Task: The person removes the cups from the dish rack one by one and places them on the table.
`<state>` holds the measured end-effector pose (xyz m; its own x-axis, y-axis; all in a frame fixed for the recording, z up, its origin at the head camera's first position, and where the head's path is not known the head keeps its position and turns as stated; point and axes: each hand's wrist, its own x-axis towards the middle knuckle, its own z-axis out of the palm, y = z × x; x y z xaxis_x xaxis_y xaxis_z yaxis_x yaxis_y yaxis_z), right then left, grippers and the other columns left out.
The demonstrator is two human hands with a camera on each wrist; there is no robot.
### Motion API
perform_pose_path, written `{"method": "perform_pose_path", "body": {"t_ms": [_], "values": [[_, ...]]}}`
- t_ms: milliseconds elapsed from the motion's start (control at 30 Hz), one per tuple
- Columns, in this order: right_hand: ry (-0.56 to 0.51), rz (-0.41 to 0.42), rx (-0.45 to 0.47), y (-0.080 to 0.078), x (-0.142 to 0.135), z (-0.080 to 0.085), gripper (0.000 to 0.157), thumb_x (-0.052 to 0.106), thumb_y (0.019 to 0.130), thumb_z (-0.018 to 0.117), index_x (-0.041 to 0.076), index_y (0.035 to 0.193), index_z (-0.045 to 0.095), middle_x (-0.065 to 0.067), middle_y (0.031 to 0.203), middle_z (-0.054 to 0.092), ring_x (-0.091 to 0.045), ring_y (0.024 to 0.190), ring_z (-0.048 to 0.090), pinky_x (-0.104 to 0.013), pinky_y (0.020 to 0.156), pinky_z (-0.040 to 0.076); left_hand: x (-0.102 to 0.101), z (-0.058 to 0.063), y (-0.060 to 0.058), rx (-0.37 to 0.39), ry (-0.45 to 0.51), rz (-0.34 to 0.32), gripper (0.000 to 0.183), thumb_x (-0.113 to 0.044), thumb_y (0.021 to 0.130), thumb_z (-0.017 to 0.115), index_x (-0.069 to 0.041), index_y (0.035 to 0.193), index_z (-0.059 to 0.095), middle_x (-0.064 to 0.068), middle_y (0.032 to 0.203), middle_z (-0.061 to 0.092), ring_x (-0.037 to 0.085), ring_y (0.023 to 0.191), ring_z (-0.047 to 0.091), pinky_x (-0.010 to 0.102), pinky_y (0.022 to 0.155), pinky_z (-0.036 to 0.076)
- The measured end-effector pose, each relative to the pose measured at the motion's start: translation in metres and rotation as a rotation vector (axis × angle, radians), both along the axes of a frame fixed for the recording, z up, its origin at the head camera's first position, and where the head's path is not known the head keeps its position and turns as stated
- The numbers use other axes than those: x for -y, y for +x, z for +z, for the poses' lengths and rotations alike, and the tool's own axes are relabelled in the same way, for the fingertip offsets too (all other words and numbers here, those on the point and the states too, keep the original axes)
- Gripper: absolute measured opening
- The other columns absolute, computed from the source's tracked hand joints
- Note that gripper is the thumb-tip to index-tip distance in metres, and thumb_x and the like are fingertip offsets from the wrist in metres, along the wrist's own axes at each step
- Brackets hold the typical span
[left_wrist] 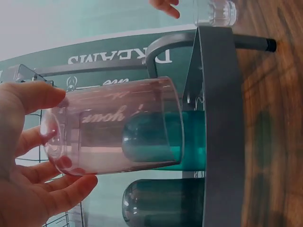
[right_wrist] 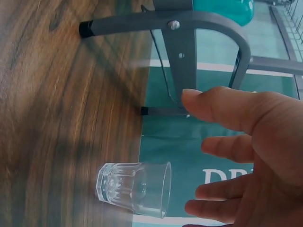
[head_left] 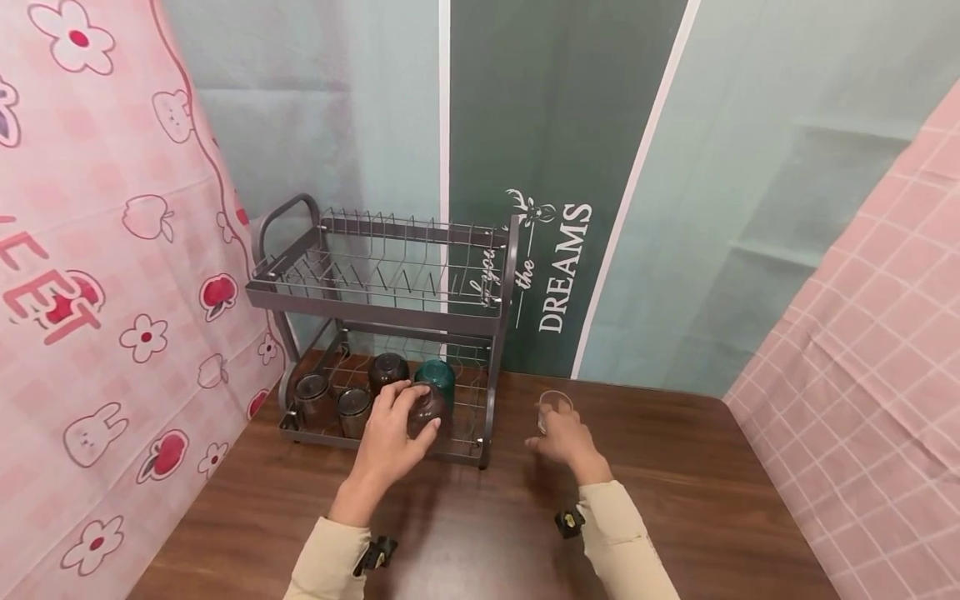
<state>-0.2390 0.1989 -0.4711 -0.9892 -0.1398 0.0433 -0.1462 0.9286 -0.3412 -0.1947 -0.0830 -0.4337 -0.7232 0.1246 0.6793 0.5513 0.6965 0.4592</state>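
My left hand [head_left: 392, 435] grips a pinkish see-through glass [left_wrist: 109, 132] by its base, thumb on one side and fingers on the other. The glass is upside down, rim lowered, over the front of the dish rack's lower shelf. Beside it a teal glass [head_left: 438, 375] and a dark glass [head_left: 388, 368] stand inverted on that shelf. My right hand [head_left: 564, 437] is above the table with fingers spread and nothing held. A clear glass [right_wrist: 135, 187] stands upright on the table near its fingertips, apart from them in the right wrist view.
The grey two-tier dish rack [head_left: 375, 305] stands on the wooden table [head_left: 660, 500], its upper tier fitted with wire slots. Two smaller glasses, one at the left [head_left: 312, 392] and one nearer the middle [head_left: 352, 404], sit on the lower shelf. Patterned cloths hang around the table.
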Motion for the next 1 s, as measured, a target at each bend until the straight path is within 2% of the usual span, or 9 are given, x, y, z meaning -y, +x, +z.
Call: {"method": "perform_pose_path", "body": {"t_ms": [333, 567, 700, 1000], "values": [[-0.064, 0.041, 0.009, 0.014, 0.004, 0.000, 0.065, 0.029, 0.075, 0.076, 0.001, 0.130, 0.052, -0.033, 0.132, 0.038, -0.051, 0.113, 0.042, -0.060, 0.083, 0.039, -0.004, -0.010, 0.001, -0.001, 0.114, 0.024, 0.043, -0.017, 0.074, 0.075, -0.008, 0.113, 0.060, 0.016, 0.114, 0.048, 0.032, 0.106, 0.051, 0.048, 0.077, 0.047], [-0.134, 0.079, -0.028, 0.023, 0.004, 0.003, 0.063, 0.027, 0.077, 0.075, 0.001, 0.130, 0.051, -0.033, 0.133, 0.038, -0.051, 0.117, 0.039, -0.060, 0.088, 0.036, -0.007, -0.018, 0.002, 0.044, 0.214, 0.009, 0.048, -0.017, 0.076, 0.074, -0.008, 0.119, 0.057, 0.015, 0.114, 0.047, 0.027, 0.101, 0.052, 0.044, 0.074, 0.048], [-0.207, 0.108, -0.070, 0.028, 0.005, 0.005, 0.063, 0.024, 0.079, 0.074, 0.000, 0.131, 0.049, -0.031, 0.132, 0.039, -0.046, 0.120, 0.039, -0.056, 0.091, 0.036, -0.008, -0.021, 0.002, 0.056, 0.283, -0.017, 0.050, -0.015, 0.077, 0.072, -0.010, 0.125, 0.057, 0.014, 0.111, 0.046, 0.024, 0.094, 0.051, 0.043, 0.070, 0.048], [-0.347, 0.183, -0.213, 0.036, 0.009, 0.001, 0.061, 0.020, 0.078, 0.075, 0.006, 0.132, 0.050, -0.016, 0.126, 0.050, -0.034, 0.117, 0.046, -0.050, 0.092, 0.038, -0.015, -0.028, 0.003, 0.080, 0.393, -0.062, 0.043, -0.011, 0.079, 0.069, -0.013, 0.121, 0.061, 0.011, 0.108, 0.047, 0.017, 0.090, 0.050, 0.031, 0.066, 0.050]]}}
